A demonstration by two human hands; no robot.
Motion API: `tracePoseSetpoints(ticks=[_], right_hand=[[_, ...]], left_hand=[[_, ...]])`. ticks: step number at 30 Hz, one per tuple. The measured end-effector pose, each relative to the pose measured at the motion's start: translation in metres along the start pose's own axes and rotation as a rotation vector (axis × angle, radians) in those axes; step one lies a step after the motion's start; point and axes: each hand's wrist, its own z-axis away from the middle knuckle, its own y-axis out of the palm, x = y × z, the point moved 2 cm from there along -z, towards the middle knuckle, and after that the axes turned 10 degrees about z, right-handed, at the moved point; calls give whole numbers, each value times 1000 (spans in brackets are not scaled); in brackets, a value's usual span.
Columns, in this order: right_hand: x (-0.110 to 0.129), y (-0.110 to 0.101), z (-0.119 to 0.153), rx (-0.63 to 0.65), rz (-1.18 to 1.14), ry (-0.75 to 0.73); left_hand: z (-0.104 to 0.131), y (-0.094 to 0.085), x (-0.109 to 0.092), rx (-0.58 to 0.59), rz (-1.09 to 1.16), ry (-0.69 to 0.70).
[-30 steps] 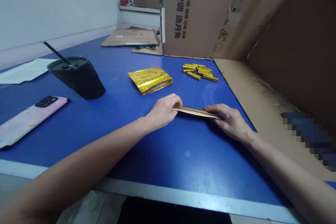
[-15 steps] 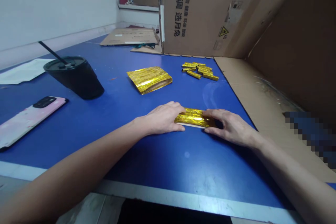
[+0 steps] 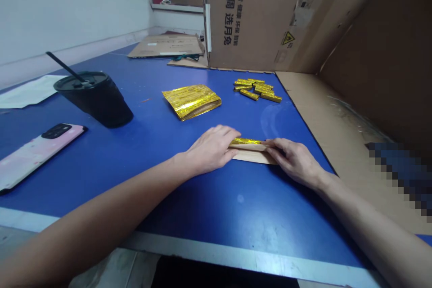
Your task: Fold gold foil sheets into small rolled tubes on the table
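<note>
Both hands on one gold sheet [image 3: 254, 156], at the near part of the blue table [image 3: 209, 202]. Left hand [image 3: 214, 149] has its left end, fingers on top, thumb at the near side; grip narrow, closed on the sheet. Right hand [image 3: 294, 158] pinches the right end between thumb and fingers, also narrow. Sheet is partly folded over: gold strip at the far side, pale tan underside facing the person.

Beyond the left hand, a gold stack [image 3: 191, 101] lies flat, apart from both hands. Small gold rolls [image 3: 256, 90] sit in a loose pile right of the stack, near the big box [image 3: 256, 22] with Chinese print and a yellow warning triangle.

Far left: black cup [image 3: 101, 103] with straw [image 3: 65, 66], pink phone [image 3: 37, 155] camera side up, white paper [image 3: 30, 92] behind it. Flat cardboard [image 3: 165, 46] at the table's far end.
</note>
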Motion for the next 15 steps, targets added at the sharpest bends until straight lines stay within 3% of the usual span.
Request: tracePoseSetpoints(ticks=[2, 3, 6, 9, 12, 15], right_hand=[[0, 0, -1, 2, -25, 49], [0, 0, -2, 0, -36, 70], [-3, 0, -4, -25, -67, 111], [-6, 1, -6, -66, -95, 152], [-9, 2, -10, -87, -125, 176], [-10, 3, -13, -101, -157, 189]], left_hand=[[3, -6, -13, -176, -36, 72], [4, -8, -20, -206, -44, 121], [7, -3, -34, -61, -71, 222], [7, 9, -32, 107, -141, 138], [6, 16, -23, 174, -172, 47], [4, 18, -18, 202, -181, 49]])
